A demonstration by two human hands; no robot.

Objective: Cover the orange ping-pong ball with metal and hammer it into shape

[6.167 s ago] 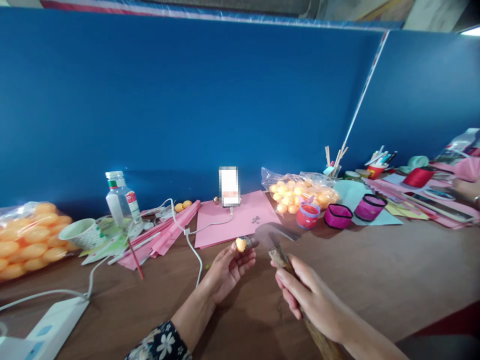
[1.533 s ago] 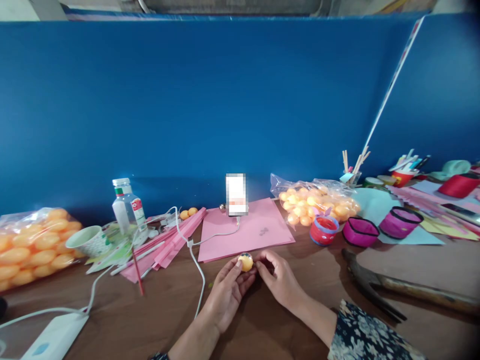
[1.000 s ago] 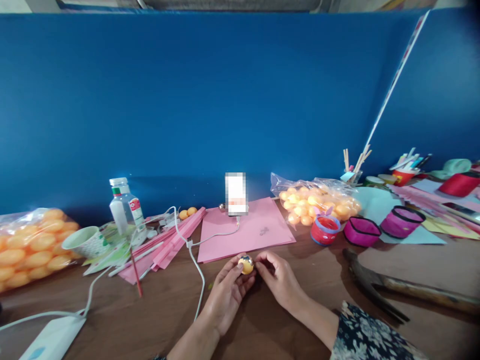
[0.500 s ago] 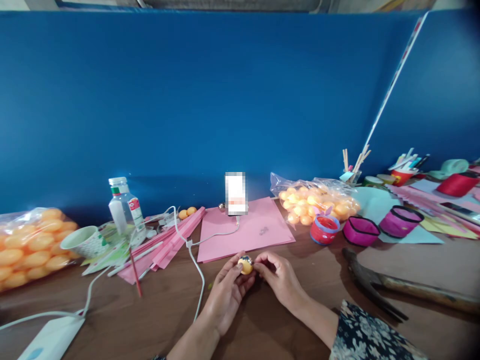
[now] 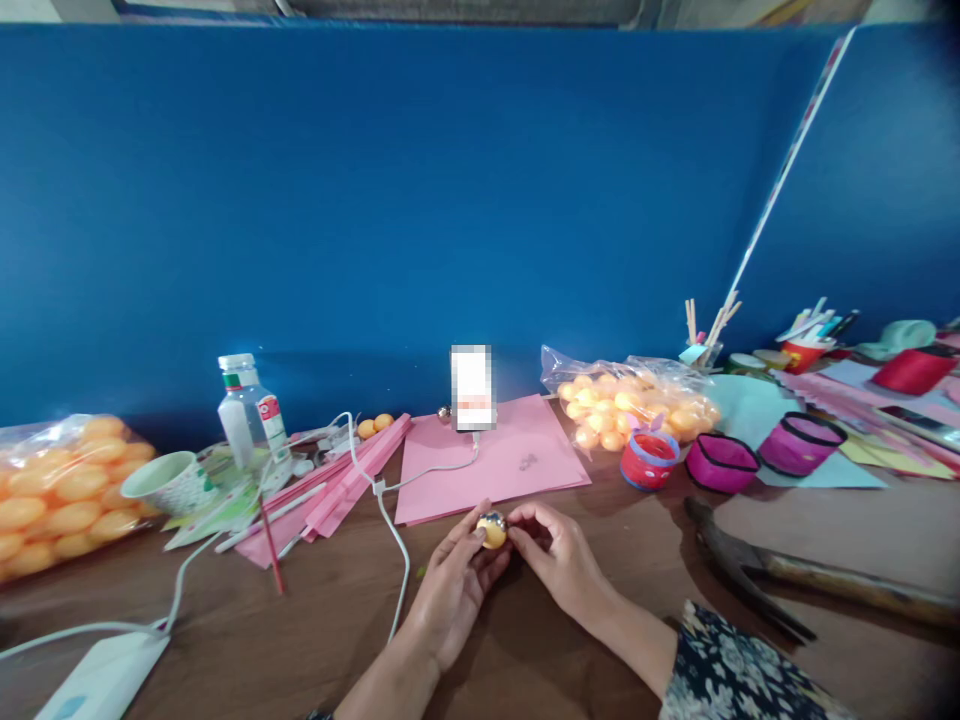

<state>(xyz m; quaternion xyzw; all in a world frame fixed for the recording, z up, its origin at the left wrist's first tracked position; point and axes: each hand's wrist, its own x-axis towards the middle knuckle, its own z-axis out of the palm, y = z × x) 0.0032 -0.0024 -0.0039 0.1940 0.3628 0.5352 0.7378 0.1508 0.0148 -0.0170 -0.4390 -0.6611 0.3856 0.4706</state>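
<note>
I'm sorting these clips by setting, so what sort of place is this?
Probably a handicraft workbench behind blue partitions. Bags of orange balls, pink paper sheets and small fabric-wrapped pots crowd the wooden table, and both hands hold one orange ball.

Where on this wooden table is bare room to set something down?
Bare brown wooden table lies between the white cable and the white power strip, and between the right hand and the dark-headed hammer. The back edge is crowded: pink paper sheets, bags of orange balls, small pink fabric-wrapped cups.
</note>
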